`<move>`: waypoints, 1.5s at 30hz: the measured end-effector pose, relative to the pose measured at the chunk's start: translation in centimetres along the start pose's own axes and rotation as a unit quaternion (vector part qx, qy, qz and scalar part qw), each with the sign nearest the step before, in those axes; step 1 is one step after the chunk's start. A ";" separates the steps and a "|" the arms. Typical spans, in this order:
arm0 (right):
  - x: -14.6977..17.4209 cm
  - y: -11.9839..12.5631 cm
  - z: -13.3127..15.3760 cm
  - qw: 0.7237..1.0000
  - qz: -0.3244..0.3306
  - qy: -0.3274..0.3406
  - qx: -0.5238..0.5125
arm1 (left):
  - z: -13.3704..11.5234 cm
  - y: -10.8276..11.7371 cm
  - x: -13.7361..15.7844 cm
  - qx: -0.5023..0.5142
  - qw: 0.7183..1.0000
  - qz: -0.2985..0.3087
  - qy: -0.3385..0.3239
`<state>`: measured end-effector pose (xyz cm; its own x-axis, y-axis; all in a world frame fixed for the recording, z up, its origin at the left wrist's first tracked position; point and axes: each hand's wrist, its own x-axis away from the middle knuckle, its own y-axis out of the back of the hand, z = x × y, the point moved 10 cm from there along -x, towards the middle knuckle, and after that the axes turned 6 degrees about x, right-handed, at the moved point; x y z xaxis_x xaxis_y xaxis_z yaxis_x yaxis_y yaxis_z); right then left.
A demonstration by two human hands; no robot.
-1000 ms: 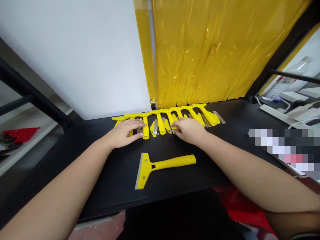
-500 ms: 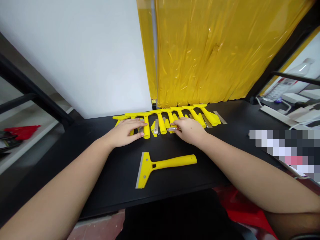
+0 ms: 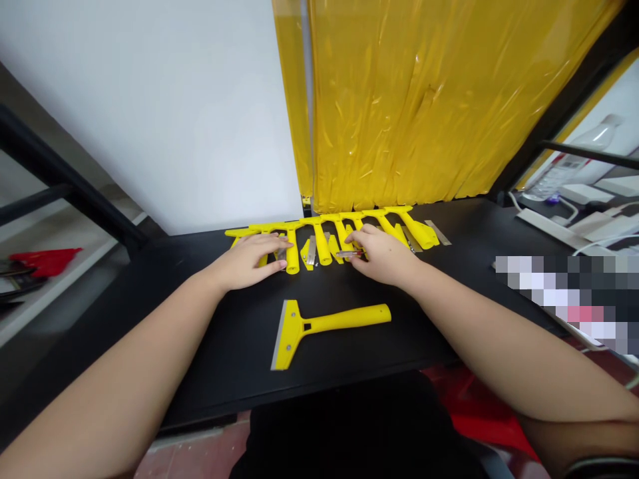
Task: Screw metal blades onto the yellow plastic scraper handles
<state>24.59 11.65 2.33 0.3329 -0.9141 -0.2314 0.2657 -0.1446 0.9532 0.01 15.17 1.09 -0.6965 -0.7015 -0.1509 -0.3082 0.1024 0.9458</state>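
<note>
"Where does the slim tool lie from the hand that has it?"

"The right hand (image 3: 382, 254), right of the frame's centre, pinches it narrowly between thumb and fingers. The slim tool (image 3: 348, 254) pokes out on the hand's left, its long axis nearly sideways across the frame, with its tip toward a yellow handle (image 3: 325, 247) at mid-frame."

"So the tool runs across the handles?"

"Yes. The handles in the row run mostly up and down the frame, fanning out to the right. The right hand is nearer to that middle one."

"And the left hand (image 3: 254, 259)?"

"Left of centre. Thumb and fingers stand apart, tips at the left edge of another handle (image 3: 293, 256). I can't tell whether they press on it."

"What lies between the hands?"

"A metal blade (image 3: 312, 249) and a small yellow plate (image 3: 305, 258), close together, with tiny bits beside them that are too small to make out. They crowd the gap left of the tool's tip."

"Anything below?"

"A whole scraper (image 3: 344, 319) lies flat on the black table (image 3: 224, 359) at lower centre, blade end left, grip end right, below both hands and apart from the row."

"And behind?"

"A white panel (image 3: 174, 120) at upper left and a yellow curtain (image 3: 389, 120) at upper right, just past the row."
</note>
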 end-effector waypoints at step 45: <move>-0.8 3.3 -4.6 0.806 -0.103 -0.025 -0.582 | -10.4 -1.2 -0.4 0.573 0.818 -0.006 -0.052</move>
<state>29.33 13.61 4.79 0.1446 -0.9342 -0.3261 0.9894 0.1320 0.0606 7.43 8.02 3.03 -0.7219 -0.6495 -0.2388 -0.6790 0.7313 0.0636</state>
